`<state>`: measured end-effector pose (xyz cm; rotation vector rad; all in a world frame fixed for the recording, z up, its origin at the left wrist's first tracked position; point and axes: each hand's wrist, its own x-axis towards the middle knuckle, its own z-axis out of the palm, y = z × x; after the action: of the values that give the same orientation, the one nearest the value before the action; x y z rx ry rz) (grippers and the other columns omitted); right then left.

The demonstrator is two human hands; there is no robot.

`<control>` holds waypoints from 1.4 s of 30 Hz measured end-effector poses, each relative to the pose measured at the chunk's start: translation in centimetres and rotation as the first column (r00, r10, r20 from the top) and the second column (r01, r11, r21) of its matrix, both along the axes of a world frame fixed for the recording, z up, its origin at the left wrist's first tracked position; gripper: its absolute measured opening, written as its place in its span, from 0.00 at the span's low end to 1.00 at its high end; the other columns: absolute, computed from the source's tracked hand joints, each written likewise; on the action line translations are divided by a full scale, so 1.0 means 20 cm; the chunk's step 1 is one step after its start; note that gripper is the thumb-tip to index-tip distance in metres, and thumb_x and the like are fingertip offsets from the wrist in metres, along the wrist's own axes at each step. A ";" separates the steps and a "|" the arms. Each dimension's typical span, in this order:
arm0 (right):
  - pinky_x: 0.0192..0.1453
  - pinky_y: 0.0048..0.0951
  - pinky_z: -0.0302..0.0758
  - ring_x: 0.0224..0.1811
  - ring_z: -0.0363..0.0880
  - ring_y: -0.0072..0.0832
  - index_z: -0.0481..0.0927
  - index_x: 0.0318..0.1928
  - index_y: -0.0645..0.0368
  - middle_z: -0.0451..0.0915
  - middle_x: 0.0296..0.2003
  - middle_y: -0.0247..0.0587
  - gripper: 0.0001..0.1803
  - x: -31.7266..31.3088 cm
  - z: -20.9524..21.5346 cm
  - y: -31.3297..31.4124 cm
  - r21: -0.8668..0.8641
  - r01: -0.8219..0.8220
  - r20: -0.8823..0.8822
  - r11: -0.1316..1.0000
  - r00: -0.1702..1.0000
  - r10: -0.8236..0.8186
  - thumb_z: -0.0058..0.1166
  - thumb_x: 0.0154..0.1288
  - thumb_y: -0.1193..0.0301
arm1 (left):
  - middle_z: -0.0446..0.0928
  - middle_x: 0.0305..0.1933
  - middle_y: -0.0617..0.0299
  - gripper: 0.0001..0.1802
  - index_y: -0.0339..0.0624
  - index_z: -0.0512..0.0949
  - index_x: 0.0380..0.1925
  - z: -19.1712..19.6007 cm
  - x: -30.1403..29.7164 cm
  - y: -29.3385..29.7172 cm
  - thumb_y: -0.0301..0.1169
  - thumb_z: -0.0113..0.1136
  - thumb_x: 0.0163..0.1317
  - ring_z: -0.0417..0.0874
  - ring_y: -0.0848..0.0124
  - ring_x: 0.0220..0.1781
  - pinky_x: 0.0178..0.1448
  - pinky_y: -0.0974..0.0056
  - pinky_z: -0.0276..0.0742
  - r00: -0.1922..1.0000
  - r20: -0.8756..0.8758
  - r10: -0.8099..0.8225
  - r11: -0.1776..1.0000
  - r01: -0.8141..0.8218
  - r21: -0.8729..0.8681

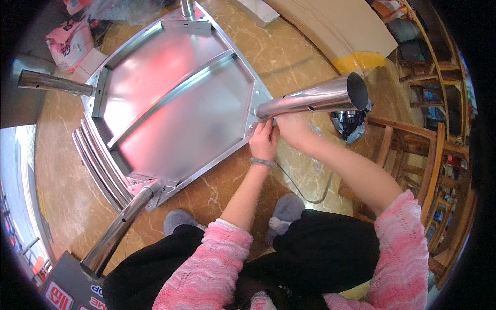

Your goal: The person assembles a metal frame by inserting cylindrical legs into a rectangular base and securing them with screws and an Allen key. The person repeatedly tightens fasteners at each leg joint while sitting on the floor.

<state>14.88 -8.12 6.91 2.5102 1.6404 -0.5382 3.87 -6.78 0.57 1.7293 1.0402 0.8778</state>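
Fingers [266, 130] of the left hand [262, 146] are drawn close together, their tips at the base of a shiny round steel tube leg [310, 98]; whether they pinch anything I cannot tell. The right hand [293, 130] has its fingers mostly hidden beside that leg, so their state cannot be told either. The leg lies just ahead of both hands, its long axis running from a bolted silver corner plate [259, 98] out to the right, the open end farthest away. The left hand is nearer the plate; the right is just beside it, toward the open end. The plate joins an upturned silver sheet-metal frame [206, 132] with a raised crossbar [173, 92] and three other steel legs. Beyond are bent steel tubes [98, 160], brown wooden stools [405, 150] and brown cardboard [341, 26].
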 end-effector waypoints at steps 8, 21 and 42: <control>0.43 0.47 0.72 0.38 0.76 0.50 0.75 0.40 0.64 0.77 0.36 0.56 0.11 0.10 -0.09 -0.05 0.261 0.066 -0.084 0.963 0.995 -0.045 0.45 0.59 0.72 | 0.76 0.30 0.50 0.09 0.39 0.78 0.36 0.02 0.11 -0.05 0.27 0.56 0.55 0.78 0.56 0.30 0.35 0.59 0.73 0.998 0.022 0.059 0.996 -0.057 -0.071; 0.33 0.45 0.72 0.30 0.76 0.49 0.78 0.30 0.62 0.77 0.27 0.53 0.09 0.15 -0.03 -0.07 0.439 0.003 -0.059 0.898 0.998 0.026 0.48 0.56 0.71 | 0.78 0.33 0.52 0.10 0.36 0.77 0.38 -0.01 0.07 -0.21 0.23 0.52 0.56 0.80 0.63 0.29 0.33 0.66 0.74 0.996 0.091 -0.007 0.955 0.034 -0.295; 0.33 0.40 0.76 0.29 0.80 0.41 0.79 0.28 0.59 0.80 0.27 0.48 0.09 0.09 -0.08 -0.01 0.119 -0.314 0.248 0.942 0.928 0.278 0.46 0.51 0.71 | 0.76 0.30 0.50 0.09 0.36 0.77 0.35 0.00 0.03 -0.22 0.25 0.53 0.54 0.78 0.58 0.28 0.31 0.61 0.73 0.993 0.054 -0.101 0.960 0.111 -0.257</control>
<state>16.61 -8.35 5.31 2.2504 1.9833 -0.0871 4.55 -11.15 0.60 1.5257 0.9794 0.6736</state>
